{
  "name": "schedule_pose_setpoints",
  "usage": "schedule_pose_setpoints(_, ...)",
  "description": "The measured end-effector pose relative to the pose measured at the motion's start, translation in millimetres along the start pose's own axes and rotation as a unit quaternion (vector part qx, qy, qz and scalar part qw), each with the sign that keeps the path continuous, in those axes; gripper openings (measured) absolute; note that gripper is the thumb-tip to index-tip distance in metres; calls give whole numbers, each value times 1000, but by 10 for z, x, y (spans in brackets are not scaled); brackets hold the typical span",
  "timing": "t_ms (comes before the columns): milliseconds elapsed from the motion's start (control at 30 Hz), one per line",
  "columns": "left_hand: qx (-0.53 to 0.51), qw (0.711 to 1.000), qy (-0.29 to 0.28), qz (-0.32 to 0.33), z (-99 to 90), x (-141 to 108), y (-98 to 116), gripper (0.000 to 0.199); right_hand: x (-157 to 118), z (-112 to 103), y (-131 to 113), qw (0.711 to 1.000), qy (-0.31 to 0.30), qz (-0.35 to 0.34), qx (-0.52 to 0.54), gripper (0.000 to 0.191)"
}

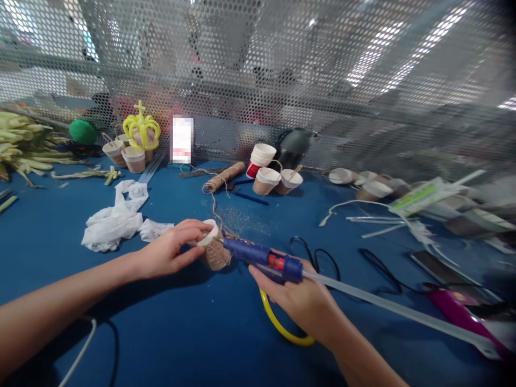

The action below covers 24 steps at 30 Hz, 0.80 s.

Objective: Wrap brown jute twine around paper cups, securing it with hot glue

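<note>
Left grip [177,246] clamped on a twine-wrapped cup [216,255] near its rim, right grip [301,293] closed around a blue glue gun [252,252], nozzle [220,240] at the cup's right side, cup between both grips, twine roll [228,176] beyond on the surface [181,322].

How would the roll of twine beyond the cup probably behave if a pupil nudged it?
The roll of twine would probably roll, since it lies on its side and looks roughly cylindrical. Its loose strand might tug, as it trails toward the cup at the left hand. Fibrous windings suggest it isn't slippery.
</note>
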<state>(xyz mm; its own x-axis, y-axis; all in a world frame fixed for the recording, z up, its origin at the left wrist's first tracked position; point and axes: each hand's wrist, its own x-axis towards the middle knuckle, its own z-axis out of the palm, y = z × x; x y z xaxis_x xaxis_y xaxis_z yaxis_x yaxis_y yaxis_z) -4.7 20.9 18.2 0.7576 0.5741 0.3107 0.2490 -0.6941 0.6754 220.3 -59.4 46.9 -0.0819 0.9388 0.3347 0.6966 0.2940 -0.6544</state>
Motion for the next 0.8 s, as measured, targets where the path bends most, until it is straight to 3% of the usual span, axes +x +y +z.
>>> schedule_pose_setpoints(167,1,1000,3,4,3,-6,-6,9,-13,3,2,999,-24,14,22,6)
schedule_pose_setpoints(367,1,1000,1,2,0,-7,-3,10,-36,80,35,999,15,24,24,2)
schedule_pose_setpoints(600,6,1000,-4,-1,4,1,-8,8,57,-50,-1,998,-54,19,17,8)
schedule_pose_setpoints(800,-3,1000,0,1,2,-3,-4,8,3,13,-13,999,-31,10,-1,6)
